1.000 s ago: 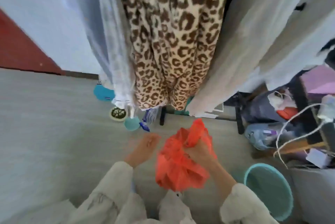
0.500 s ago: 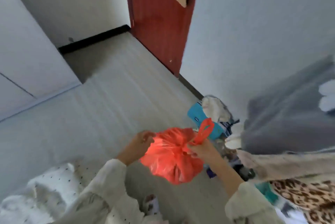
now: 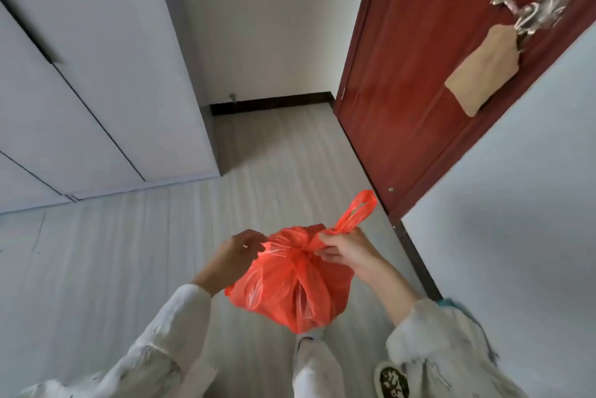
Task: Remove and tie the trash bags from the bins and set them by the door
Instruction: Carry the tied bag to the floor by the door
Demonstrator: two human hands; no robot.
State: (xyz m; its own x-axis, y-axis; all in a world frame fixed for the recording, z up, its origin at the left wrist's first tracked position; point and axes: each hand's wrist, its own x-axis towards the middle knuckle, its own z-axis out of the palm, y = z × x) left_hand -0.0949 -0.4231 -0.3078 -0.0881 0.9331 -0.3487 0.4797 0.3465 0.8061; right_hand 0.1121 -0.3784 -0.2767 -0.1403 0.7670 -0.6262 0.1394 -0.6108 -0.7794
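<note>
Hands held a red-orange trash bag (image 3: 290,281) in the air above the grey striped floor (image 3: 129,252), in front of the person's chest. The right hand (image 3: 346,252) had its fingers (image 3: 325,257) curled round the gathered neck of the bag, with one handle loop (image 3: 356,212) sticking up past the thumb toward the door. The left hand (image 3: 237,255) was at the bag's left upper edge, fingers bent and pinching the plastic there, though the exact hold was partly hidden behind the hand. The bag hung full and bunched at the top, its bottom hanging just above a pale trouser leg (image 3: 314,365). Both arms wore pale sleeves (image 3: 171,333). A dark red door (image 3: 419,59) stood ahead on the right, with a metal handle (image 3: 535,7) and a tan cloth (image 3: 480,71) hanging from it. White cupboard panels (image 3: 96,75) ran along the left. A patterned shoe (image 3: 392,381) showed at the lower right.
</note>
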